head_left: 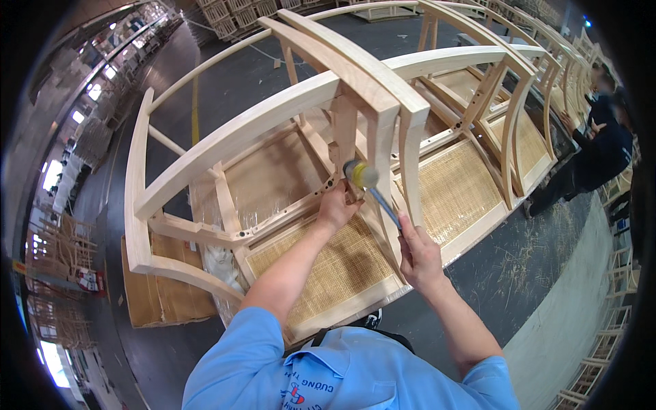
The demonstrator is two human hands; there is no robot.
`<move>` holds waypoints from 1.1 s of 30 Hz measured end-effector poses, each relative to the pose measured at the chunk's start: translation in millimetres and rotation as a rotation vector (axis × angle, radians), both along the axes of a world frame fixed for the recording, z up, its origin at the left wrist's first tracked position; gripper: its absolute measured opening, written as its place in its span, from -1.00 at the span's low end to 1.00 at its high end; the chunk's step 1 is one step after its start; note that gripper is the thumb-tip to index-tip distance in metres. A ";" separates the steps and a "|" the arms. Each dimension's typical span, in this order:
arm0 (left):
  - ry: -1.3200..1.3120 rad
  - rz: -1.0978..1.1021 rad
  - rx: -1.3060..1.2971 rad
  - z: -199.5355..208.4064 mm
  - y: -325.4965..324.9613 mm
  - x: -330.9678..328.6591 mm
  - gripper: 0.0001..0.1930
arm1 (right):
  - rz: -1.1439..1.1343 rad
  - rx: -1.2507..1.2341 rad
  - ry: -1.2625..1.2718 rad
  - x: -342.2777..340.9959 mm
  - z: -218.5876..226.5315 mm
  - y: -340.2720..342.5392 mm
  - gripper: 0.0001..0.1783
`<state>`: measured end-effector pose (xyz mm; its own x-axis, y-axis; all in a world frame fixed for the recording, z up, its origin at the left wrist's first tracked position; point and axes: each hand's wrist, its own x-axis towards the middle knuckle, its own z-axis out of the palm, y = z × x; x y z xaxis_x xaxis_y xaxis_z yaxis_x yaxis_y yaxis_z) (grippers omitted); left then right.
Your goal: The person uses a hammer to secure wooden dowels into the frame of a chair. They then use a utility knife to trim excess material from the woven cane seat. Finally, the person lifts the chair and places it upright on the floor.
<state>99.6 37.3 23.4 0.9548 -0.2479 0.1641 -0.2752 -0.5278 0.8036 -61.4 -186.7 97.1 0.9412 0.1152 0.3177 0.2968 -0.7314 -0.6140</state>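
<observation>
1. Mallet (364,176): its blue handle is being clenched in the right hand (420,256); its head, yellow and pale with a dark end, is appearing slightly blurred above the inner joint of the near chair frame (239,140).
2. Right hand: its fingers are wrapping the handle's lower end, over the right side of the near chair frame.
3. Left hand (338,205): its fingers are lying at the inner joint of the near chair frame, overlapped in view by the mallet's head; whether they are closing on a small part or only touching the wood cannot be told.
4. Near chair frame: its woven panel (321,273) is facing up beneath the left forearm, and its pale curved rails are rising around the hands.
5. Neighbouring chair frame (444,58): this one, with a second woven panel (454,188), is standing just right of the near chair frame; more frames are continuing the row beyond.
6. Cardboard (167,294): it is lying at the left end of the near chair frame, with clear plastic (219,263) showing alongside.
7. Co-worker (601,154): a person in dark clothing is standing well to the right of the near chair frame.
8. Yellow floor line (195,109): it is running behind the near chair frame.
</observation>
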 end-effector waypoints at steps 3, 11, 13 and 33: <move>-0.039 -0.029 -0.010 2.4 -1.1 -6.7 -0.42 | -0.005 -0.084 0.098 -6.0 -4.5 -8.4 -0.26; 0.015 -0.011 0.008 -3.6 -8.6 -31.9 -0.45 | -0.039 -0.031 0.055 -35.2 -19.8 -13.1 -0.27; 0.049 0.003 0.001 -2.3 -8.5 -33.6 -0.46 | -0.041 0.042 0.065 -42.0 -21.1 -15.3 -0.28; 0.059 -0.046 0.103 -14.4 -37.8 -94.3 -0.37 | -0.135 0.092 0.177 -106.3 -31.0 -42.8 -0.30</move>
